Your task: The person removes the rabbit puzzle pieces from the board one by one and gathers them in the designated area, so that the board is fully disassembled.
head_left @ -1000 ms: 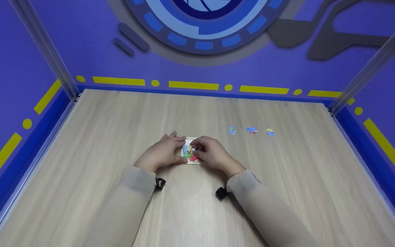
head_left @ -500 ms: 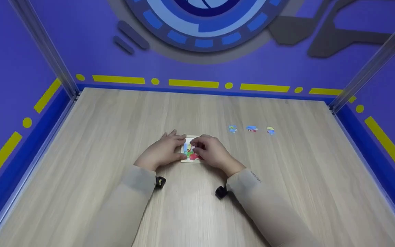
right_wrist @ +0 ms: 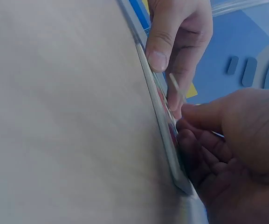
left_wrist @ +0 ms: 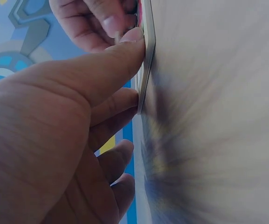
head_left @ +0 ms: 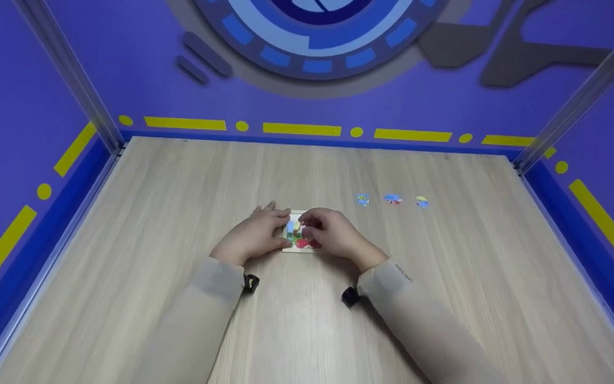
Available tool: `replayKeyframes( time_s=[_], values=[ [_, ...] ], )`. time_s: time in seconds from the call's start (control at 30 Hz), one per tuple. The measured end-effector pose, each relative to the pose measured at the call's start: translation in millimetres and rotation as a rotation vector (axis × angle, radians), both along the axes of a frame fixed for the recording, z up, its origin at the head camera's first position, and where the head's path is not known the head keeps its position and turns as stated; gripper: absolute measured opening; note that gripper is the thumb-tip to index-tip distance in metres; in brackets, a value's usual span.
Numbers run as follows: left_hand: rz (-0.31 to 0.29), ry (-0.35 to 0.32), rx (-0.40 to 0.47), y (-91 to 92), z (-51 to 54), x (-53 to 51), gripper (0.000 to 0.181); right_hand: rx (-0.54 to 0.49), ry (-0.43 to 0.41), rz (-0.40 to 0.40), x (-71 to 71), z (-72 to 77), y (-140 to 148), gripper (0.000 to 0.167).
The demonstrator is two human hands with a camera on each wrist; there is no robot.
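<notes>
A small framed jigsaw puzzle board (head_left: 301, 251) lies flat at the middle of the table, with red, green, yellow and blue picture parts showing. My left hand (head_left: 253, 234) rests at its left side, thumb and index finger touching the frame (left_wrist: 148, 51) near two corners, other fingers loosely spread. Over the board's right part, my right hand (head_left: 334, 234) pinches a thin puzzle piece (right_wrist: 176, 87) between thumb and fingers. In the right wrist view this piece stands tilted above the board, edge-on, so its picture is hidden. The right hand covers much of the board in the head view.
Three loose puzzle pieces lie in a row at the back right: a blue-green one (head_left: 363, 199), a blue-red one (head_left: 393, 199) and a blue-yellow one (head_left: 422, 201). Blue panels (head_left: 307, 106) wall the wooden table (head_left: 179, 186) at the back and sides.
My right hand has shifted slightly to the right, still pinching the piece over the board. The left hand stays on the frame, and the loose pieces keep their places.
</notes>
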State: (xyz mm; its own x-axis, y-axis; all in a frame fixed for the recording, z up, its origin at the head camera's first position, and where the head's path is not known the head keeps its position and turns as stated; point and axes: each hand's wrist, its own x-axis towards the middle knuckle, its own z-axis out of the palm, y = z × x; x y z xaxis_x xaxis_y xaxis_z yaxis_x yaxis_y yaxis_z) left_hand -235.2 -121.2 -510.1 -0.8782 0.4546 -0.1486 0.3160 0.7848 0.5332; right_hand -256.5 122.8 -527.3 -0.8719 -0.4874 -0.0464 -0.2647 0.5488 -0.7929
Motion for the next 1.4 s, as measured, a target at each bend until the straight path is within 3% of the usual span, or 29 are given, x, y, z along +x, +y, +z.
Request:
replayKeyframes(
  time_s=[0.33,0.47,0.8,1.03,1.2,1.4],
  values=[
    [0.004,-0.011,-0.011,2.0,-0.3,0.2,0.071,-0.077,-0.089,0.041,1.4,13.8,35.7,0.024],
    [-0.003,-0.010,-0.018,2.4,-0.5,-0.3,0.070,-0.069,-0.063,0.053,5.0,20.7,55.4,0.025],
    [0.015,-0.003,-0.026,2.2,0.0,-0.5,0.071,-0.004,0.068,-0.037,8.6,37.5,97.0,0.025],
    [0.009,0.009,-0.011,2.4,-0.6,0.8,0.071,-0.014,0.104,-0.114,3.0,30.7,119.9,0.024],
    [0.009,0.012,-0.013,2.6,-0.8,-0.7,0.072,-0.001,0.062,-0.171,-4.5,22.8,134.0,0.025],
    [0.010,0.005,-0.014,2.5,-0.4,-0.4,0.072,0.035,0.062,-0.172,-10.0,11.6,141.1,0.025]
  ],
)
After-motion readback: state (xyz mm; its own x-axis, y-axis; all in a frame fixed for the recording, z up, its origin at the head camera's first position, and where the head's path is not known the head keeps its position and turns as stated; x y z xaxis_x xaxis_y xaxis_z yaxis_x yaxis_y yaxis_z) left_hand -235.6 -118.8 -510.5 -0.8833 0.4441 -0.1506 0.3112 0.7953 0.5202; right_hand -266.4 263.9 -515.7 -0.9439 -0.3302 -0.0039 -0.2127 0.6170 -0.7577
